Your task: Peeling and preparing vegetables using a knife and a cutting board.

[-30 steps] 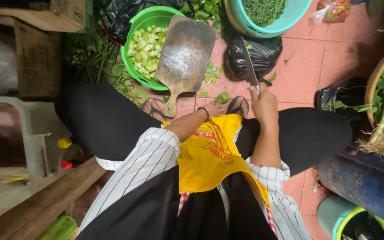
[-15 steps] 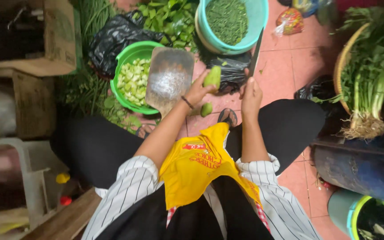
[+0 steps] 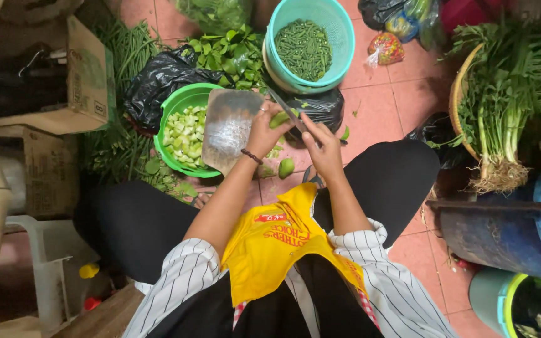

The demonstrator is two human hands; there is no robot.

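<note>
Boxes, bags and one printed apron

Open brown cardboard box [image 3: 79, 78] with green print at upper left; second cardboard box [image 3: 32, 172] below it; red-and-yellow netted packet [image 3: 384, 48] on the tiles at top; yellow apron [image 3: 280, 247] bearing a red label.

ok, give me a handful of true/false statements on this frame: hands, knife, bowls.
1. The left hand holds a green vegetable piece over the cutting board. True.
2. The right hand is empty. False: it has its grip on a knife, blade against the vegetable piece.
3. The teal basket holds chopped green beans. True.
4. The green bowl is empty. False: it holds pale green cut chunks.
5. The cutting board lies flat on the floor. False: it leans on the green bowl's rim, tilted.
6. A bunch of leafy greens with roots lies in a basket on the person's right. True.
</note>
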